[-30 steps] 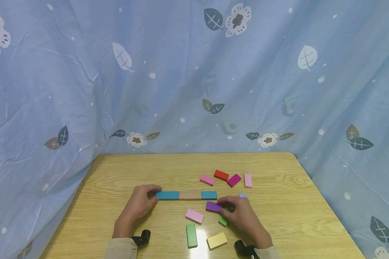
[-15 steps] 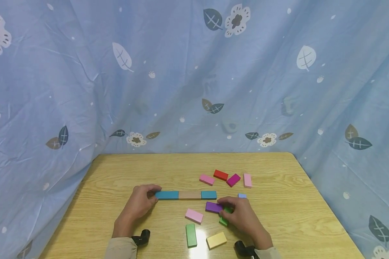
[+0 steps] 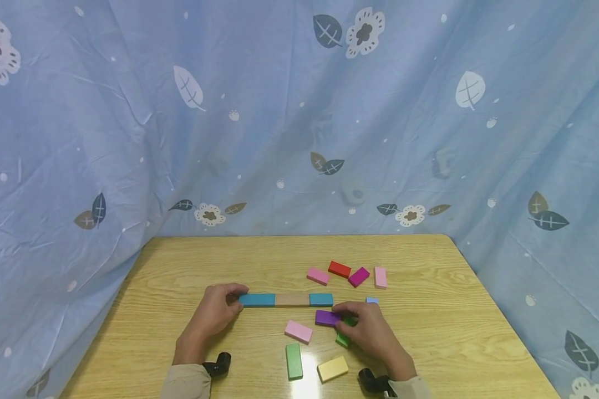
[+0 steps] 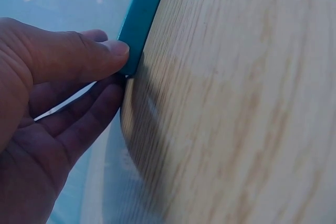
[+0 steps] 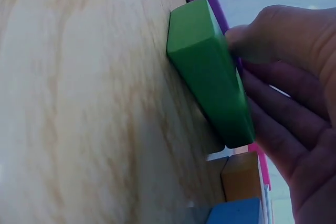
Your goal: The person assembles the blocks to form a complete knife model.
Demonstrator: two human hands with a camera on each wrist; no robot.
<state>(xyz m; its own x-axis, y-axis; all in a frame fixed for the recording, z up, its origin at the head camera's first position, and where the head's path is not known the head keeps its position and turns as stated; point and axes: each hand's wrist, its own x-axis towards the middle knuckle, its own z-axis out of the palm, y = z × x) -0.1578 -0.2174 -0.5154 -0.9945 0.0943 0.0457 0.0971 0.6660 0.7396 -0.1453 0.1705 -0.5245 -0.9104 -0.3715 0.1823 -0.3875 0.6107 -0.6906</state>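
A straight row lies across the table: a long blue block (image 3: pixel 257 300), a tan block (image 3: pixel 292 300) and a shorter blue block (image 3: pixel 321 300), end to end. My left hand (image 3: pixel 214 312) holds the row's left end, its thumb (image 4: pixel 116 49) on the blue block's near side. Just in front of the row's right end is a purple block (image 3: pixel 326 318). With thumb and fingers, my right hand (image 3: pixel 371 331) pinches the purple block's right end. A green block (image 5: pixel 210 72) lies against or very near that thumb, partly covered by the hand in the head view.
Loose blocks lie around: pink (image 3: pixel 298 331), green (image 3: pixel 294 361) and yellow (image 3: pixel 333 369) nearer me; pink (image 3: pixel 318 276), red (image 3: pixel 340 270), magenta (image 3: pixel 359 277) and light pink (image 3: pixel 380 277) behind. Beyond the right hand are a blue block (image 5: pixel 236 212) and an orange-brown block (image 5: pixel 242 179).
Both hands keep their places on the blocks. The whole head view has shifted very slightly; the row and the loose blocks stay as they were.
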